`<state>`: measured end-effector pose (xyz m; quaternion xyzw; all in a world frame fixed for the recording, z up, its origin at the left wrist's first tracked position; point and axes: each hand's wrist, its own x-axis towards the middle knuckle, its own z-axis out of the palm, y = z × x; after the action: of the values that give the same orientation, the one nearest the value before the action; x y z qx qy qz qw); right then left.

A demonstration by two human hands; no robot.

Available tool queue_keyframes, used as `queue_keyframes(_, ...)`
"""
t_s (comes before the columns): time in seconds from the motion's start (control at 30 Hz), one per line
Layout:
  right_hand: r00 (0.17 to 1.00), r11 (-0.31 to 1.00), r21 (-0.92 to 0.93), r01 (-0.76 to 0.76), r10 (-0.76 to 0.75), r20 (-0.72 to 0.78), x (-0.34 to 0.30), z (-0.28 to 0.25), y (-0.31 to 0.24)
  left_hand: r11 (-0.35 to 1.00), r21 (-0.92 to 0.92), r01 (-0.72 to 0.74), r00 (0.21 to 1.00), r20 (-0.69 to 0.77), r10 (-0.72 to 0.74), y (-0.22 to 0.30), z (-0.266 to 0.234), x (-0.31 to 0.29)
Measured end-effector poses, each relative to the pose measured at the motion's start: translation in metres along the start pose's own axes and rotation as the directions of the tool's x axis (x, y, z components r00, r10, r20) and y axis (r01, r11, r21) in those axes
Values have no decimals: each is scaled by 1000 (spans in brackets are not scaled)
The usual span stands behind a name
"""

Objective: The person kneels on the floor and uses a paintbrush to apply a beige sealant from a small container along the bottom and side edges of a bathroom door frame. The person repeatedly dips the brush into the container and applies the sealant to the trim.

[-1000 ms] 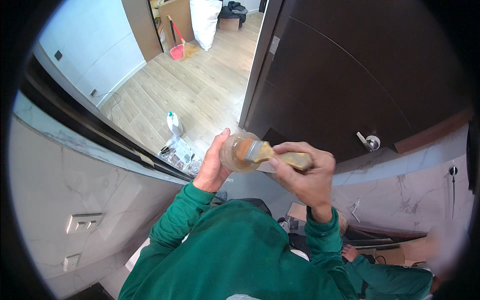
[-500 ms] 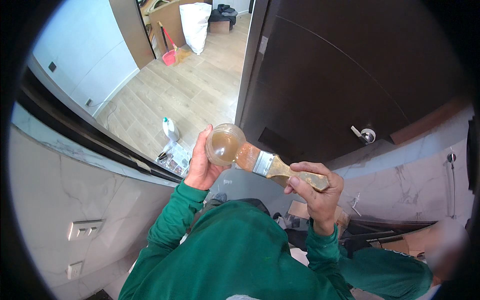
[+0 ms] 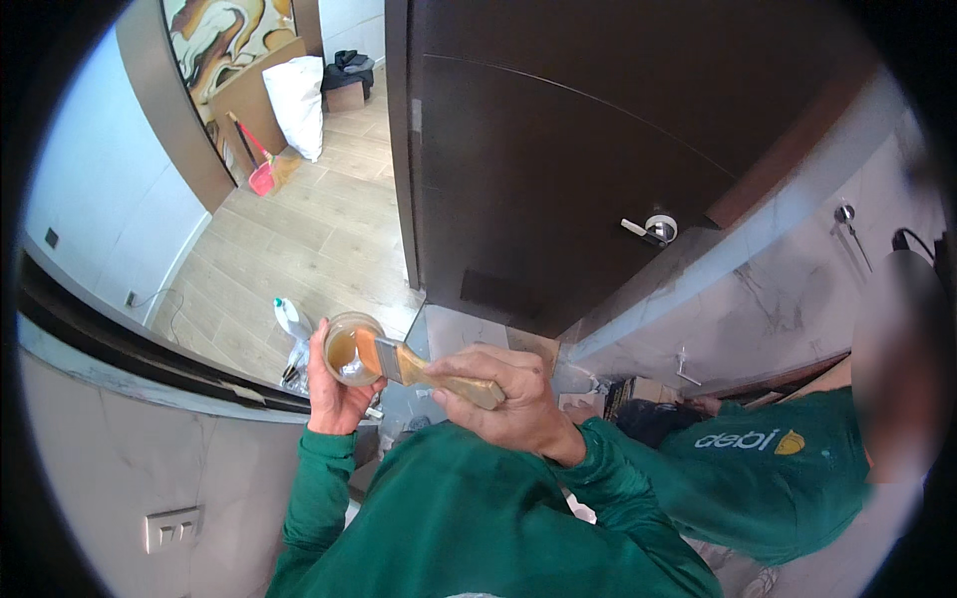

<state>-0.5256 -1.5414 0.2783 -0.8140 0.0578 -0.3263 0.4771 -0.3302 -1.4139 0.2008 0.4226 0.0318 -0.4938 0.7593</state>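
Here's the clear, round, open-mouthed jar (image 3: 331, 347), up off the floor, held by the left hand (image 3: 337, 395), which curves partly open around its left and near sides. Amber liquid (image 3: 343, 349) shows inside. In from the jar's right comes the flat paintbrush with orange bristles, metal ferrule and worn wooden handle (image 3: 401, 363); its bristles overlap the jar's mouth, though whether they touch the liquid, I can't tell. The right hand (image 3: 513, 399), right of the jar, is closed on that handle, thumb and fingers pinching it. Just beyond the jar, to its left, stands a white plastic jug with a green cap (image 3: 291, 319). Beyond and right of it rises a dark brown door (image 3: 588, 149); farther right, nearer, another person in a green top (image 3: 758, 488).
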Motion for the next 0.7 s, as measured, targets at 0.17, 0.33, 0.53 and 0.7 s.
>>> queue_keyframes(0.17, 999, 999, -14, 38, -37, 17, -9, -13, -7, 1000, -15, -1, 999, 32, 2, 0, -20, -5)
queue_keyframes(0.33, 996, 996, 80, 44, -51, 78, -15, 0, -18, 999, -35, 12, 1000, 8, -11, -2, -28, -17)
queue_keyframes(0.53, 959, 988, 81, 130, -146, 242, -14, 19, -13, 996, -77, -33, 999, -20, 32, -7, -30, -29)
queue_keyframes(0.7, 931, 970, 62, 236, -244, 271, -12, 8, -12, 982, -188, -27, 1000, -11, 25, -1, -35, -33)
